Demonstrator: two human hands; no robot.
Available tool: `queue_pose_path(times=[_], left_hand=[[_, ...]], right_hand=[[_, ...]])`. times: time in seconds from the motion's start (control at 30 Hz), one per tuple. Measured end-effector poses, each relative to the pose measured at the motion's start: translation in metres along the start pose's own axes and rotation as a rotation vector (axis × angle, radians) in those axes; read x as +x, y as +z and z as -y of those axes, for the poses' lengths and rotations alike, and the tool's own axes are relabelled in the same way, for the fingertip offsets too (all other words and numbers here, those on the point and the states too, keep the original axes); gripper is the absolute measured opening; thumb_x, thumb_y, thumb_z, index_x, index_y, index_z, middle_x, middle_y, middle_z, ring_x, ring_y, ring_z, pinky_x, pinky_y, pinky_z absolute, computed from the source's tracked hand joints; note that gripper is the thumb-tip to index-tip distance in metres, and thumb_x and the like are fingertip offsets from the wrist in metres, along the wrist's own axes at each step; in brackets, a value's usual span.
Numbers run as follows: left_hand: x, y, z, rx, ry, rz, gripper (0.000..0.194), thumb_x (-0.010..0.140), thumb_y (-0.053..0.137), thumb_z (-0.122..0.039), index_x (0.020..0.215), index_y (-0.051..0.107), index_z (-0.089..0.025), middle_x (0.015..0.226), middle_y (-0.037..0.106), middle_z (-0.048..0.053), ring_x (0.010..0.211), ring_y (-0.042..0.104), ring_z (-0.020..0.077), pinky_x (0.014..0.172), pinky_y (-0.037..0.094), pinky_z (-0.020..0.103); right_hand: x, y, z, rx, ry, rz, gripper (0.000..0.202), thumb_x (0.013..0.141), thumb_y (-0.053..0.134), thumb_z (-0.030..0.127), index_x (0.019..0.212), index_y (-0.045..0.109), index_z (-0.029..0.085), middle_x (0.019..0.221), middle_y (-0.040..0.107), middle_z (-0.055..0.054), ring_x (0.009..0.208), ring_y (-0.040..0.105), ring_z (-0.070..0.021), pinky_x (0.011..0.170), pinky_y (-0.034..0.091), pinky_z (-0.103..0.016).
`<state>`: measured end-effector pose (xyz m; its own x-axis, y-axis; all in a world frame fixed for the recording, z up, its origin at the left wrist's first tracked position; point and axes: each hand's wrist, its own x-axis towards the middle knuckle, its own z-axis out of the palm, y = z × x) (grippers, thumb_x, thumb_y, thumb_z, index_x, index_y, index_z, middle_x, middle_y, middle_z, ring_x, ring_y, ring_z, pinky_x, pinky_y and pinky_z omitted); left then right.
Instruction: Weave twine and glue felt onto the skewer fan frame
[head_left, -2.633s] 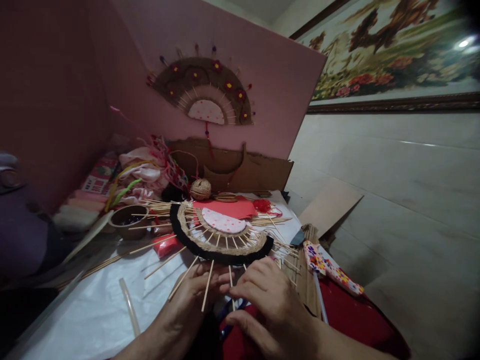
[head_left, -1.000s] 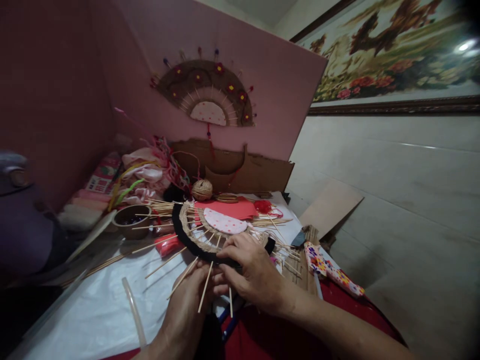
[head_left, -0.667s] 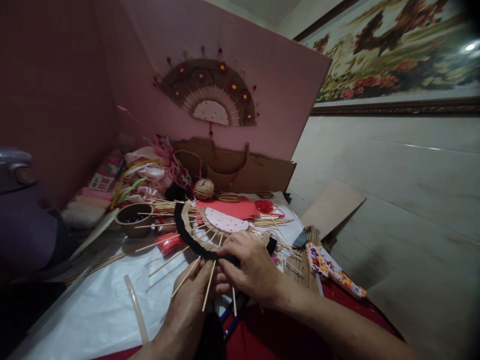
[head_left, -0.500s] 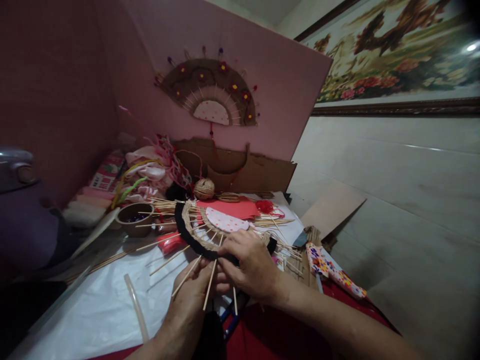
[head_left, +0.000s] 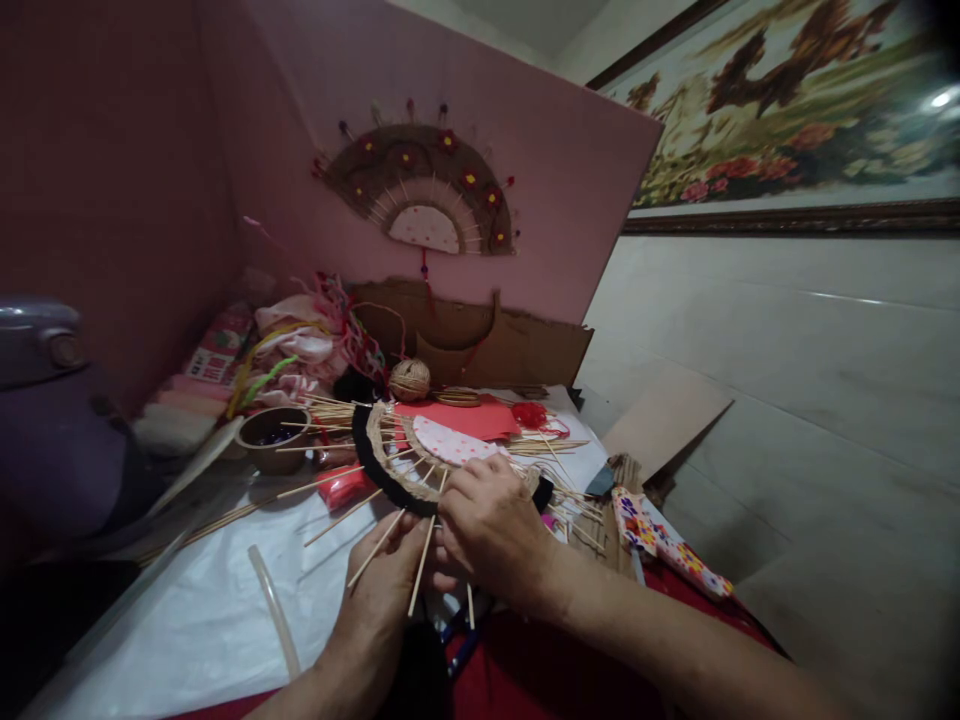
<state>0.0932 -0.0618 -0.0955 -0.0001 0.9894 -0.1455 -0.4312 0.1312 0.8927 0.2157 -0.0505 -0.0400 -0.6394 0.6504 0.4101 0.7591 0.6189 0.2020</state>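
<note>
Fan [head_left: 450, 440] sits above left hand [head_left: 384, 592], under right hand [head_left: 496, 532], both pinching its rim [head_left: 365, 445].

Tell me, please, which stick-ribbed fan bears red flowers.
The semicircular brown fan on the pink board; the black-edged twine fan held below shows none.

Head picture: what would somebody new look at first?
Probably the fan with red flowers, up on the pink board. Then the half-round frame with a black edge, low in the middle, with the left hand and right hand on it. The horse painting at the upper right stands out too.
</note>
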Motion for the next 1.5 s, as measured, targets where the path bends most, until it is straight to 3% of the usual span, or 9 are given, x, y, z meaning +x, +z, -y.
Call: queue_pose_path(times=[0.4,0.8,1.03,1.27,1.4,1.5], left_hand=[[-0.006,0.002,-0.010,0.023,-0.122,-0.023,0.025,0.062,0.071,-0.029,0.076,0.056,-0.014,0.054,0.065,0.003,0.036,0.059,0.0160,0.033,0.044,0.023],[-0.004,0.002,-0.005,-0.012,-0.078,-0.015,0.025,0.061,0.071,-0.030,0.074,0.056,-0.015,0.052,0.065,0.001,0.034,0.056,0.0135,0.034,0.044,0.022],[-0.007,0.003,-0.012,0.008,-0.095,-0.012,0.031,0.060,0.072,-0.035,0.078,0.059,-0.013,0.053,0.066,0.003,0.036,0.057,0.0143,0.035,0.043,0.022],[-0.003,0.000,-0.008,0.006,-0.081,0.012,0.026,0.062,0.072,-0.034,0.069,0.059,-0.012,0.050,0.064,0.003,0.034,0.055,0.0113,0.034,0.043,0.019],[0.001,-0.002,-0.005,-0.016,-0.083,0.024,0.025,0.063,0.072,-0.031,0.073,0.059,-0.012,0.055,0.066,0.004,0.038,0.057,0.0123,0.035,0.045,0.020],[0.000,0.000,-0.008,-0.022,-0.099,-0.003,0.021,0.063,0.071,-0.025,0.073,0.058,-0.012,0.056,0.067,0.005,0.040,0.058,0.0131,0.035,0.046,0.021]], right_hand=[[-0.001,0.008,-0.002,0.127,0.085,-0.006,0.009,0.080,0.051,0.020,0.077,0.058,0.015,0.083,0.058,-0.006,0.080,0.046,-0.0191,0.078,0.032,-0.033],[0.000,-0.003,0.003,0.078,0.063,0.052,0.011,0.080,0.051,0.023,0.079,0.058,0.015,0.085,0.058,-0.007,0.081,0.045,-0.0210,0.074,0.032,-0.035],[0.001,0.004,-0.001,0.122,0.098,0.029,0.009,0.080,0.050,0.019,0.077,0.057,0.015,0.082,0.057,-0.006,0.078,0.045,-0.0188,0.073,0.033,-0.032],[-0.001,0.010,-0.004,0.200,0.105,-0.016,0.009,0.080,0.051,0.020,0.076,0.057,0.015,0.081,0.057,-0.005,0.080,0.047,-0.0187,0.076,0.034,-0.032],[-0.004,0.003,-0.004,0.226,0.100,-0.031,0.010,0.083,0.050,0.020,0.077,0.058,0.015,0.083,0.059,-0.006,0.081,0.048,-0.0183,0.077,0.034,-0.032],[-0.016,-0.013,-0.014,0.256,0.141,-0.053,0.012,0.085,0.049,0.021,0.079,0.059,0.016,0.084,0.060,-0.006,0.083,0.050,-0.0186,0.078,0.036,-0.033]])
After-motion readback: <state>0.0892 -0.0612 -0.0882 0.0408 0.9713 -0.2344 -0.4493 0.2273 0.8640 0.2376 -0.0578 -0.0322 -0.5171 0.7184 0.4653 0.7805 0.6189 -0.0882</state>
